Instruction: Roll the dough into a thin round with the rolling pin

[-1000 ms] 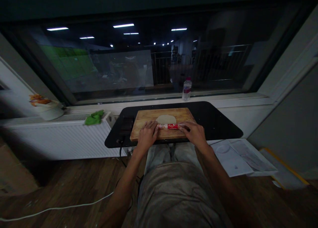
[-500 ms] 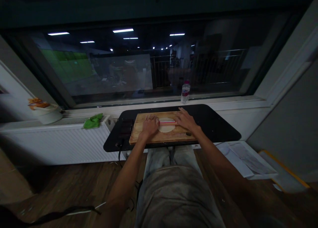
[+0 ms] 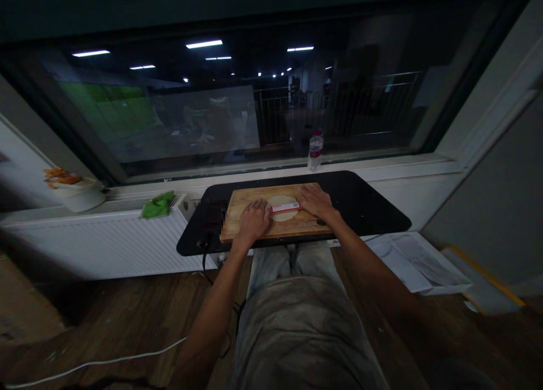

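Two flat palms, left hand and right hand, fingers stretched over the red-labelled roller, dough already a thin round on the board.

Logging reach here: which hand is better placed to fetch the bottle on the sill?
Right, likely. The right hand lies on the roller, almost directly before the bottle; the left hand sits farther left and nearer the body.

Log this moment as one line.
hands: left hand and right hand on roller | dough: flat, under roller | board: on table
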Tool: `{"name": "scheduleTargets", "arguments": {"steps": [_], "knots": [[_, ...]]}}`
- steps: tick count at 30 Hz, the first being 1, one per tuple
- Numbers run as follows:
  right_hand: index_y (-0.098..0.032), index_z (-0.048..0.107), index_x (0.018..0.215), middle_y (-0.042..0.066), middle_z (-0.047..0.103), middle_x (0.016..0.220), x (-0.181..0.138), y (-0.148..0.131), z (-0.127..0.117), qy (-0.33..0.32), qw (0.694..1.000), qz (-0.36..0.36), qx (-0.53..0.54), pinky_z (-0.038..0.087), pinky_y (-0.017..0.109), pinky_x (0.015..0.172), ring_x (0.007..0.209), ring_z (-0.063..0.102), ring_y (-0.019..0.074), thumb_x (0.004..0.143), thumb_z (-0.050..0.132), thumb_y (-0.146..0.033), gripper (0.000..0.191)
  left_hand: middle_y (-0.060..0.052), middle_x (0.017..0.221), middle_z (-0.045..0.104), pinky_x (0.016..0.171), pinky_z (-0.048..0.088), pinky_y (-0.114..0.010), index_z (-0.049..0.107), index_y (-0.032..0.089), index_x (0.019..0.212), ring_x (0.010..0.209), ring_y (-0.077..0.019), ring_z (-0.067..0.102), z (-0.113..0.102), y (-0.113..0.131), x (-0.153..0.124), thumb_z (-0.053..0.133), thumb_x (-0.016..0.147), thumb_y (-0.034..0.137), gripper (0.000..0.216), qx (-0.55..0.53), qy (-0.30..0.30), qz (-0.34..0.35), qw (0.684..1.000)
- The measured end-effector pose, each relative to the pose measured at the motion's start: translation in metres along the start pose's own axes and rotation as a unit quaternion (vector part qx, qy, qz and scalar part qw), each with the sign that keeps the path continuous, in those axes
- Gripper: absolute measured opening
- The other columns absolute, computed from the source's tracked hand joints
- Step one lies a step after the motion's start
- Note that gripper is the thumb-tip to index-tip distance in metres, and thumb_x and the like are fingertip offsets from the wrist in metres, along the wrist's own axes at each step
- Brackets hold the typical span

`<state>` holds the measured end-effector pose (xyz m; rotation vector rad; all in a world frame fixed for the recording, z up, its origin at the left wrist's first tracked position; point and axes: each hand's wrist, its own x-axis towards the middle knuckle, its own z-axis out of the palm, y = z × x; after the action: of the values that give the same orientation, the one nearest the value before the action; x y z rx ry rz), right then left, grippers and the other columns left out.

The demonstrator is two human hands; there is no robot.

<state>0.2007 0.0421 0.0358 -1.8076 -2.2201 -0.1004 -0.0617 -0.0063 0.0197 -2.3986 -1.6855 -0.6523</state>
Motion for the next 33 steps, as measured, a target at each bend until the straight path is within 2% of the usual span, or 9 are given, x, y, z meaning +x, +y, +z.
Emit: {"name": "scheduleTargets", "arguments": {"steps": [3,8,12,19,24,28,33], "knots": [[-0.016,0.071,0.155,0.016,0.064,0.167,-0.005,-0.003,-0.003,-0.004,1.000,0.006,-0.013,0.041,0.049,0.132,0.159,0.055,0.0337,0.117,0.038,-0.033,0.054,-0.017,0.153,0.074,0.131,0.046,-0.045,0.073,0.017,0.137,0.146,-0.0287,0.067,0.002,0.001,-0.010,0.038,0.120,0.029,0.041,-0.010,0.018,0.007,1.000],[-0.021,0.083,0.136,0.014,0.080,0.145,-0.014,-0.005,-0.008,0.018,1.000,0.001,-0.016,0.050,0.049,0.123,0.143,0.067,0.0350,0.117,0.040,-0.033,0.048,-0.017,0.158,0.071,0.135,0.043,-0.049,0.072,0.017,0.144,0.151,-0.0299,0.064,0.002,0.003,-0.024,0.037,0.120,0.030,0.044,-0.023,0.038,0.020,0.999],[-0.017,0.083,0.128,0.017,0.079,0.142,-0.021,-0.006,-0.009,0.023,0.999,-0.016,-0.030,0.051,0.044,0.121,0.142,0.068,0.0340,0.118,0.037,-0.031,0.049,-0.017,0.165,0.066,0.136,0.042,-0.052,0.069,0.017,0.150,0.157,-0.0310,0.060,0.000,0.009,-0.037,0.036,0.120,0.033,0.047,-0.030,0.041,0.027,0.998],[-0.012,0.078,0.140,0.019,0.076,0.149,-0.036,0.001,-0.002,0.048,0.998,-0.030,-0.033,0.046,0.042,0.128,0.151,0.062,0.0324,0.118,0.035,-0.028,0.051,-0.014,0.165,0.067,0.140,0.036,-0.054,0.065,0.021,0.156,0.158,-0.0299,0.058,-0.003,0.023,-0.056,0.036,0.120,0.033,0.048,-0.039,0.049,0.029,0.998],[-0.011,0.076,0.143,0.020,0.074,0.151,-0.037,0.006,0.005,0.062,0.996,-0.042,-0.039,0.039,0.048,0.133,0.154,0.057,0.0329,0.117,0.037,-0.028,0.050,-0.017,0.164,0.067,0.141,0.035,-0.056,0.066,0.017,0.155,0.158,-0.0315,0.059,-0.002,0.026,-0.058,0.035,0.120,0.033,0.049,-0.045,0.058,0.029,0.997],[-0.013,0.068,0.155,0.019,0.066,0.164,-0.022,0.003,0.010,0.055,0.997,-0.022,-0.043,0.038,0.059,0.132,0.162,0.045,0.0363,0.119,0.034,-0.034,0.054,-0.017,0.165,0.066,0.139,0.039,-0.054,0.066,0.017,0.154,0.159,-0.0310,0.058,0.004,0.020,-0.049,0.036,0.120,0.035,0.049,-0.033,0.072,0.025,0.997],[-0.020,0.057,0.169,0.011,0.054,0.177,0.015,0.006,0.020,0.015,0.998,-0.024,-0.049,0.023,0.069,0.137,0.170,0.034,0.0392,0.119,0.032,-0.036,0.058,-0.018,0.156,0.072,0.135,0.043,-0.054,0.071,0.014,0.144,0.155,-0.0336,0.060,0.012,0.011,-0.030,0.035,0.119,0.031,0.047,-0.014,0.065,0.001,0.998]]}}
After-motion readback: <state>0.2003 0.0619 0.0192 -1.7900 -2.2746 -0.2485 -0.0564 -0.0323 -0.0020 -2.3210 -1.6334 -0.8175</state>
